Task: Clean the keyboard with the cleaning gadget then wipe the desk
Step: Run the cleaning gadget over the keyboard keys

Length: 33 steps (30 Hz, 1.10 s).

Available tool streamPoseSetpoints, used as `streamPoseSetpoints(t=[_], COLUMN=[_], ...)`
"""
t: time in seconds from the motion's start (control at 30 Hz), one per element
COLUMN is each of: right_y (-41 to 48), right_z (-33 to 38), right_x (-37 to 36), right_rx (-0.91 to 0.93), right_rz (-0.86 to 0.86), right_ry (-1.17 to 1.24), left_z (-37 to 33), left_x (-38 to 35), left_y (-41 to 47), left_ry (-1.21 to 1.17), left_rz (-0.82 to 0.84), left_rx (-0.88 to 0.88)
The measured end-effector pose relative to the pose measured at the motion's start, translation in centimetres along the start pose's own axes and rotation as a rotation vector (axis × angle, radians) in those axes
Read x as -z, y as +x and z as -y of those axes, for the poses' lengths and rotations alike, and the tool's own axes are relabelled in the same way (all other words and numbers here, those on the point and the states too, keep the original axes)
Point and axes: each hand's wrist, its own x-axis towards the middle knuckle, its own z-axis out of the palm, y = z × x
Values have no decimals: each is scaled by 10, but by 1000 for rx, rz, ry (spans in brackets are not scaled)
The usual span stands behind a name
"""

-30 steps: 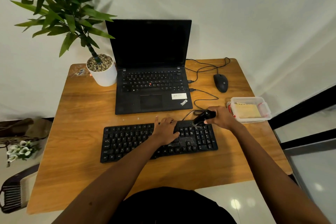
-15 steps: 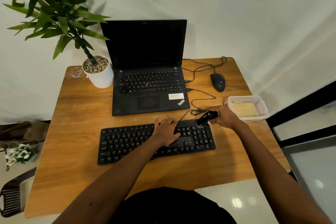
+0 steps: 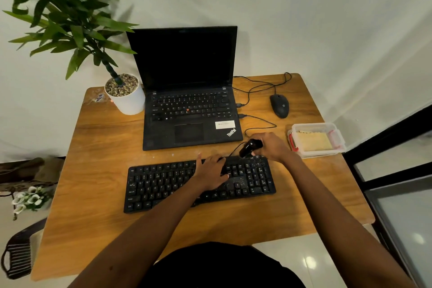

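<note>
A black keyboard lies across the middle of the wooden desk, with pale dust specks on its right half. My left hand rests flat on the keys near the keyboard's upper middle, fingers spread. My right hand grips a small black cleaning gadget, tilted so that its lower tip touches the keyboard's top right edge. A clear plastic box holding a yellow cloth stands at the desk's right edge, just right of my right hand.
An open black laptop stands behind the keyboard. A white pot with a green plant sits at the back left. A black mouse and its cables lie at the back right. A dark window frame runs along the right.
My right hand and the gadget have stayed at the keyboard's top right corner, shifting only slightly. My left hand has kept its place on the keys. The camera view has shifted a little.
</note>
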Motion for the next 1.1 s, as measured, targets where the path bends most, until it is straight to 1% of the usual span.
streamPoseSetpoints(t=[0.17, 0.3, 0.33, 0.43, 0.5, 0.57, 0.63, 0.7, 0.73, 0.8, 0.87, 0.9, 0.97, 1.03, 1.1], right_y=[-8, -8, -7, -3, -1, 0, 0, -3, -5, -10, -11, -11, -11, -14, -19], right_z=[-33, -42, -40, -25, -11, -3, -2, -8, -12, -16, -19, -19, -15, -9, -5], right_x=[22, 35, 35, 30, 22, 12, 8, 12, 14, 19, 18, 15, 7, -6, -16], right_rx=[-113, -157, -155, -81, -8, 26, 3, -67, -111, -215, -278, -284, -269, -260, -252], right_rz=[-11, -31, -55, -92, -54, -1, 37, 46, 33, -64, -208, -267, -328, -351, -352], right_ry=[-50, -188, -183, -1, 83, 121, 111, 60, 15, -79, -26, 45, 125, 117, 51], left_z=[-1, -2, -2, -3, -2, 0, 0, 0, 0, 0, 0, -1, -2, -2, -1], left_x=[-2, -2, -2, -2, -2, -2, -1, -1, -1, -1, -1, -1, -1, 1, 2], left_y=[0, 0, 0, 0, 0, 0, 1, 3, 4, 4, 4, 3, 2, 1, 1], left_ry=[11, 6, 3, -2, -4, -3, 1, -2, -5, -7, -4, -3, -2, -1, -1], left_rz=[14, 11, 9, 8, 9, 9, 10, 3, -1, -3, -3, -4, -6, 2, 11], left_rx=[-6, -5, -3, -3, -5, -5, -4, -5, -6, -6, -3, -1, 0, -1, -5])
